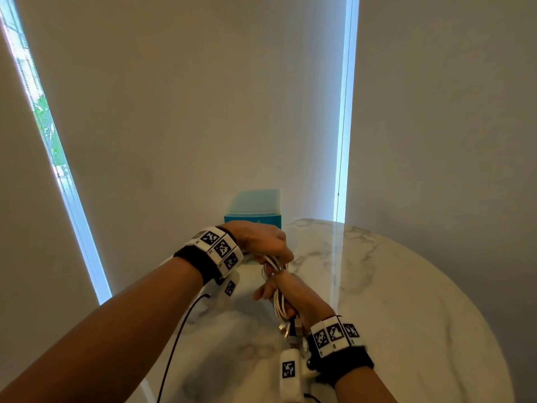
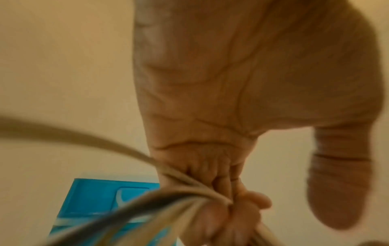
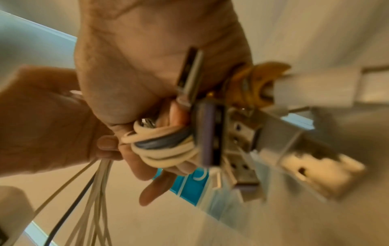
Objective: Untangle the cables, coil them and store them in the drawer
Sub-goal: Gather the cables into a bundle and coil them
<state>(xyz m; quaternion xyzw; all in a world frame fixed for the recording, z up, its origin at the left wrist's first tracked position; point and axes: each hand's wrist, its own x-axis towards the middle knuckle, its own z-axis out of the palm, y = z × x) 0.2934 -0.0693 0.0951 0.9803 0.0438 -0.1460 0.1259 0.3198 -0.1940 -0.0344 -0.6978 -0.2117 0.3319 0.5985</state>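
Observation:
A bundle of white cables (image 1: 276, 289) with one dark strand is held over the marble table between both hands. My right hand (image 1: 299, 298) grips the coiled part (image 3: 164, 146), its fingers curled round it, and several USB plugs (image 3: 242, 149) stick out toward the wrist. My left hand (image 1: 261, 242) sits just beyond it and holds the far loops (image 2: 189, 188) in curled fingers. Loose strands (image 3: 94, 199) hang down from the hands. The blue drawer box (image 1: 252, 212) stands behind the hands at the table's far edge; its front shows in the left wrist view (image 2: 101, 199).
The round white marble table (image 1: 392, 301) stretches to the right of the hands. Pale roller blinds fill the background, with bright window strips (image 1: 345, 112) between them. A black lead (image 1: 174, 344) from the left wrist camera hangs under the left forearm.

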